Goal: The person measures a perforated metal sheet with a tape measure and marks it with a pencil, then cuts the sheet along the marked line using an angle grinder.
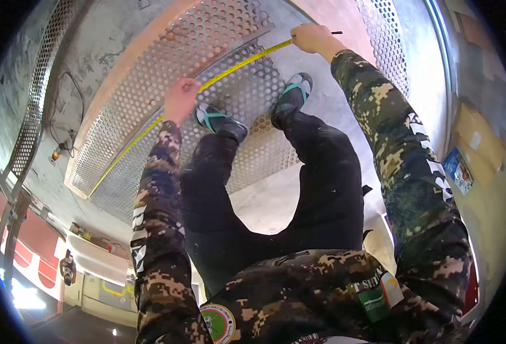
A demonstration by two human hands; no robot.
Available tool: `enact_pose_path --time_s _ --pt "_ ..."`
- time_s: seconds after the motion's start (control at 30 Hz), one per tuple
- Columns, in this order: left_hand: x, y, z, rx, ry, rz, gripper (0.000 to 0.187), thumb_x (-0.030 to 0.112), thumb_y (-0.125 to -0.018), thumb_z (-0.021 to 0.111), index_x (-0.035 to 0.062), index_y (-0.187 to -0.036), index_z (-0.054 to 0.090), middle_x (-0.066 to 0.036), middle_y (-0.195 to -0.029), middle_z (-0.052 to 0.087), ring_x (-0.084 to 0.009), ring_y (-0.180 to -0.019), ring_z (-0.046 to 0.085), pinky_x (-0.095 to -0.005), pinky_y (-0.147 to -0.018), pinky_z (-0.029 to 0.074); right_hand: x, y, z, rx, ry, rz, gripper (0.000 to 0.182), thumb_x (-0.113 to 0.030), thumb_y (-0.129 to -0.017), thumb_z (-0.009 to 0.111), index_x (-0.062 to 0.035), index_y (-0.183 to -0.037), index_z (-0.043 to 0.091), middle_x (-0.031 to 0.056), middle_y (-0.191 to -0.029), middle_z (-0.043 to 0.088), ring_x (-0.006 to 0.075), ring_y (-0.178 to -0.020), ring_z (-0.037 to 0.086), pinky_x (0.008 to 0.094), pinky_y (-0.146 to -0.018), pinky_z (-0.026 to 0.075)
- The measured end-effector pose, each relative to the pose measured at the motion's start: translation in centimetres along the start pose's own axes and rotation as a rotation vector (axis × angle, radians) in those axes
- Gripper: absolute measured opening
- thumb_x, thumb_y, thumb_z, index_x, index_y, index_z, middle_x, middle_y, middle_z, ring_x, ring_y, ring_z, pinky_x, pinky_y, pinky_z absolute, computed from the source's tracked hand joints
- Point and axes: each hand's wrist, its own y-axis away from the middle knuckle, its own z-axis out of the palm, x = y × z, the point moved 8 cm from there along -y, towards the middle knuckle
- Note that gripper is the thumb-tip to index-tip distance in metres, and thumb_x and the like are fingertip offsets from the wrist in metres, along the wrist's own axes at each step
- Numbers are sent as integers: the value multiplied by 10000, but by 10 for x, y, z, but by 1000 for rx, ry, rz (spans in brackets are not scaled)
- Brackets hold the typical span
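Observation:
A yellow measuring tape (247,59) is stretched out along the perforated metal panel (167,63), running from its lower left corner up toward the right. My right hand (313,39) is closed at the upper end of the tape, and a thin dark stick like a pencil (337,32) pokes out beside its knuckles. Partway down the tape my left hand (181,100), a little blurred, has its fingers curled at the yellow strip and hides a short stretch of it. The tape's far lower end lies by the panel's corner.
My feet in green-strapped sandals (299,87) stand on the perforated metal. Another perforated strip (38,86) curves along the left. A cable with an orange-tipped fitting (57,153) lies on the grey surface. Cardboard (479,140) and a blue packet (458,170) are at right.

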Motion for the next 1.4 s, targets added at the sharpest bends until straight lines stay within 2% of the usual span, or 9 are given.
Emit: enact_pose_path --time_s 0.07,0.17,0.37,0.47,0.5,0.57,0.63,1.13,1.4 --pt "4 -29 39 -30 -238 61 234 302 -817 735 101 -934 757 -150 -810 722 -278 -806 703 -385 -753 528 16 -19 1 27 -4 14 292 -341 -964 553 -200 -1186 677 85 -1120 702 296 -1095 652 473 -899 517" --pt "4 -64 87 -15 -241 15 221 339 -784 741 140 -875 767 -157 -760 698 -330 -794 681 -421 -785 527 31 -47 17 88 50 -9 285 -339 -967 538 -210 -1181 676 70 -1103 707 289 -1082 659 477 -896 516" --pt "11 -113 164 88 -307 215 208 324 -781 754 146 -886 770 -146 -802 686 -317 -792 664 -424 -760 511 46 -97 45 198 45 -123 300 -342 -971 482 -188 -1141 676 92 -1062 706 305 -1039 663 484 -891 512" --pt "6 -146 191 86 -279 192 254 332 -778 764 119 -915 770 -99 -725 674 -235 -705 662 -362 -678 512 50 -117 56 254 68 -206 306 -346 -960 484 -177 -1130 675 118 -1048 699 315 -1010 660 492 -863 514" --pt "5 -158 212 163 -320 312 249 323 -777 767 115 -912 772 -98 -736 680 -227 -709 662 -354 -678 513 62 -132 82 263 52 -246 303 -349 -953 493 -170 -1112 679 125 -1029 697 319 -996 658 494 -851 511" --pt "11 -162 218 252 -320 474 244 314 -776 770 110 -908 773 -96 -747 686 -220 -712 662 -345 -679 513 61 -131 84 298 80 -259 301 -352 -946 502 -163 -1094 684 133 -1010 695 322 -981 656 496 -839 509" --pt "6 -173 230 118 -84 370 227 290 -777 773 104 -908 774 -87 -757 696 -196 -710 659 -324 -685 515 61 -132 91 262 65 -269 282 -342 -943 529 -142 -1064 686 136 -944 661 323 -992 630 481 -858 493" --pt "12 -189 256 152 -180 502 149 215 -810 754 86 -884 759 -21 -701 671 -112 -620 563 -275 -587 443 64 -127 94 481 58 -349 280 -310 -945 529 -74 -986 675 176 -850 653 368 -860 649 502 -802 504" --pt "20 -184 262 164 -198 462 175 268 -802 749 116 -885 766 -14 -718 690 -124 -637 608 -292 -590 459 69 -122 92 466 51 -292 289 -340 -950 545 -81 -1006 660 160 -910 648 354 -924 640 488 -842 495"
